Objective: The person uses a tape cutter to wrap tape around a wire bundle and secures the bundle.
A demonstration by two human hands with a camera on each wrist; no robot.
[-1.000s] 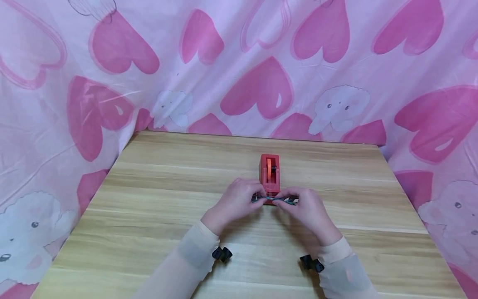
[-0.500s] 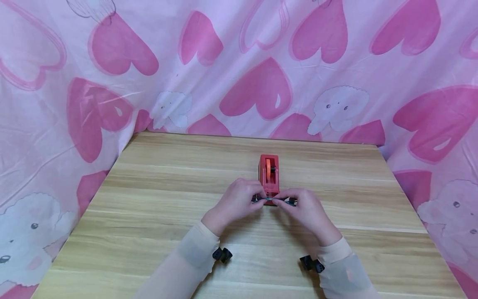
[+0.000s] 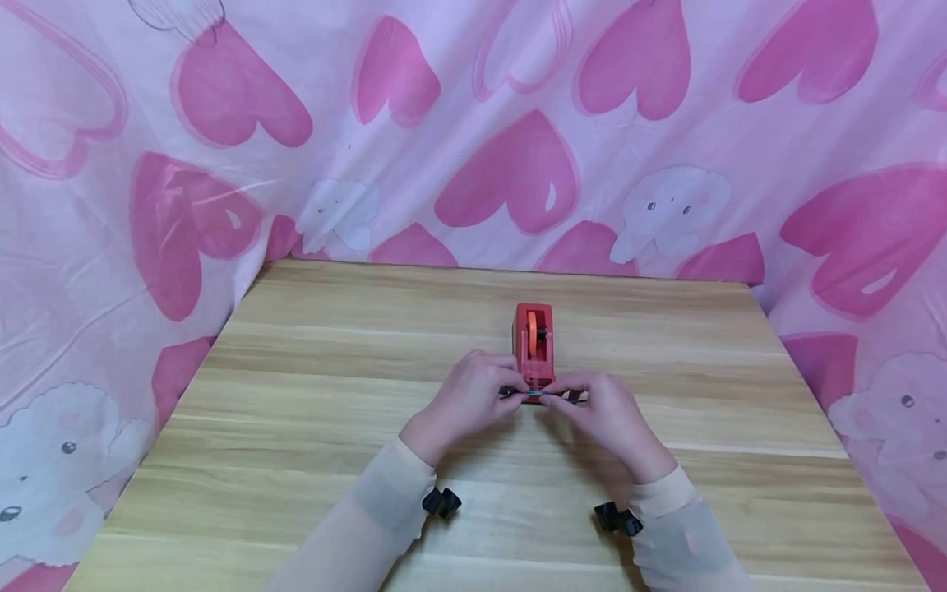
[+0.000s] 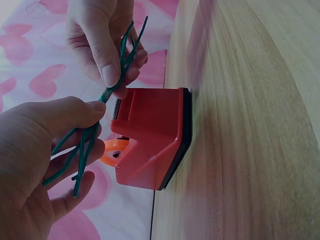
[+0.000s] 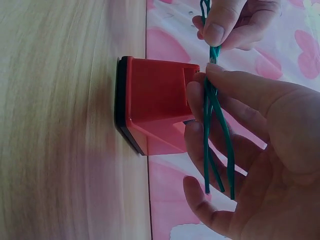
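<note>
Thin dark-green strand bundle: held up right by the boxy red tape dispenser
Left hand: bundle's middle pinched, thumb against fingers
Right hand: same pinch, just beside
Vs a second ago: hands basically unmoved, right-side ends less fanned out

head view bright w/ soft shadows on tbl; both wrist views dimmer, bkgd cloth a bit soft.

- Your right hand pinches green strands — ends splayed across your fingers
- Your left hand pinches them too — just beside
- Red dispenser stands near, on the wooden tabletop
</note>
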